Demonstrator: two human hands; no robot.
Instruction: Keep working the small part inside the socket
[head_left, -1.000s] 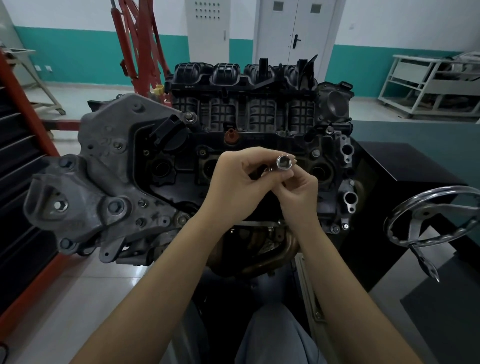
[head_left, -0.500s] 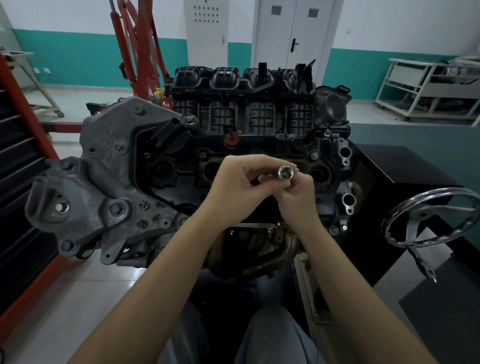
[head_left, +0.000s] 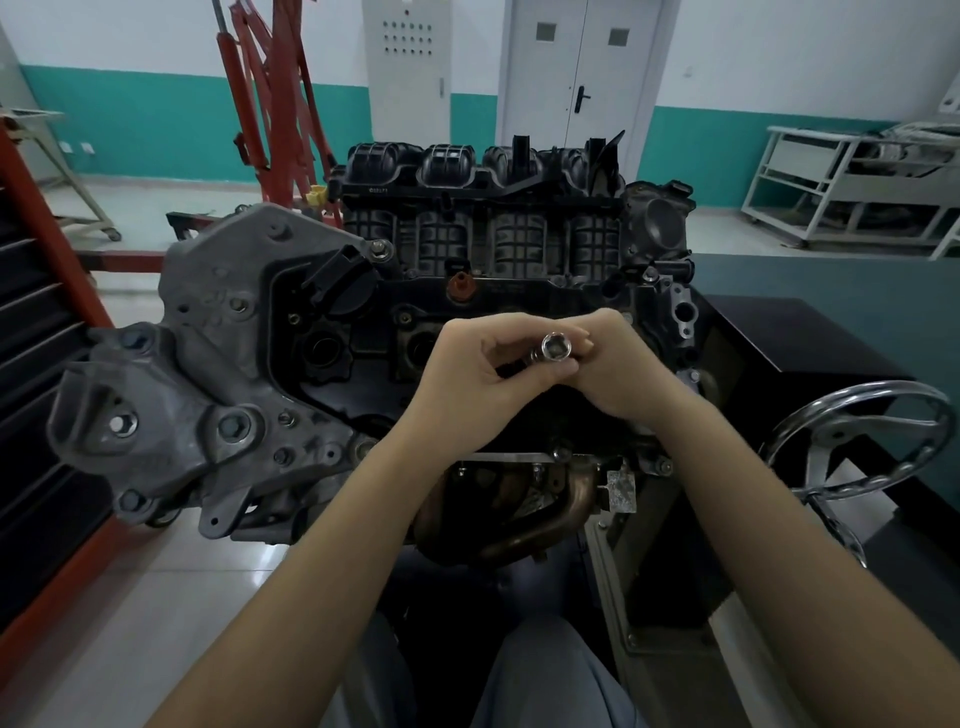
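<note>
Both hands meet over the middle of the engine (head_left: 467, 322), and the left hand (head_left: 467, 379) and right hand (head_left: 618, 364) each pinch the chrome socket (head_left: 557, 347) between fingertips, its open end toward us. I'd keep both grips snug and the piece straight; dropped, it could vanish among the engine's recesses.

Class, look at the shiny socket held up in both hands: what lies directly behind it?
Behind the socket sits the engine's black top cover. The left hand and right hand hide the part directly behind.

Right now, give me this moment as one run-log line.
left hand: pinches socket | right hand: pinches socket | socket: open end toward camera, above engine | handwheel: untouched
</note>
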